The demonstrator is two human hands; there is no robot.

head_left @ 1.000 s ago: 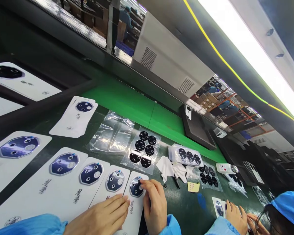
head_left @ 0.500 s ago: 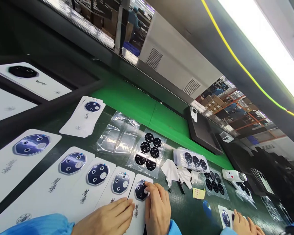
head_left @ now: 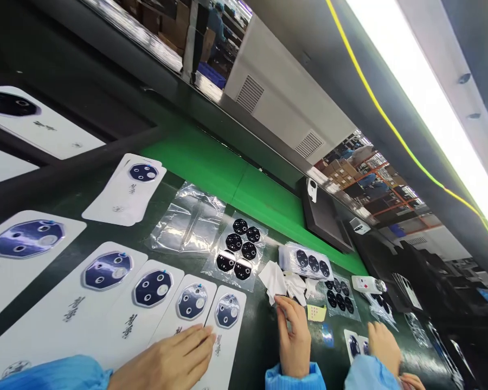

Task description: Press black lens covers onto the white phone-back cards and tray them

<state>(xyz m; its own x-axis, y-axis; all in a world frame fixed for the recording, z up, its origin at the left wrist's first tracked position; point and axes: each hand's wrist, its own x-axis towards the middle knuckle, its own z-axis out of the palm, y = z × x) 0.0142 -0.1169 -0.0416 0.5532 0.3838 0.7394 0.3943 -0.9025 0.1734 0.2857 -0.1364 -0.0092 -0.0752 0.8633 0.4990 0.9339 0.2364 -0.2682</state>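
Observation:
Several white panels with dark blue camera covers lie in a row on the dark green table. My left hand (head_left: 168, 355) rests flat, fingers stretched, over the lower parts of the two rightmost panels, one of them this white panel (head_left: 223, 346). To the right of the row, my right hand (head_left: 293, 336) is raised at the white tissues (head_left: 273, 279), thumb and fingertips brought together; whatever lies between them is too small to make out. Beyond the panels lie a clear bag of black discs (head_left: 238, 250) and empty clear bags (head_left: 189, 222).
A panel stack (head_left: 126, 189) lies at the back left, beside a black tray (head_left: 117, 141). To the right are bagged covers (head_left: 307, 261), a yellow note (head_left: 316, 313), a white bottle (head_left: 366, 284) and another person's hands (head_left: 384, 346) near smaller panels.
My right hand has left the rightmost panel's camera cover and moved right to the tissues. The blue tab at that cover's top is gone. The view has shifted, and the other person's hand has lifted.

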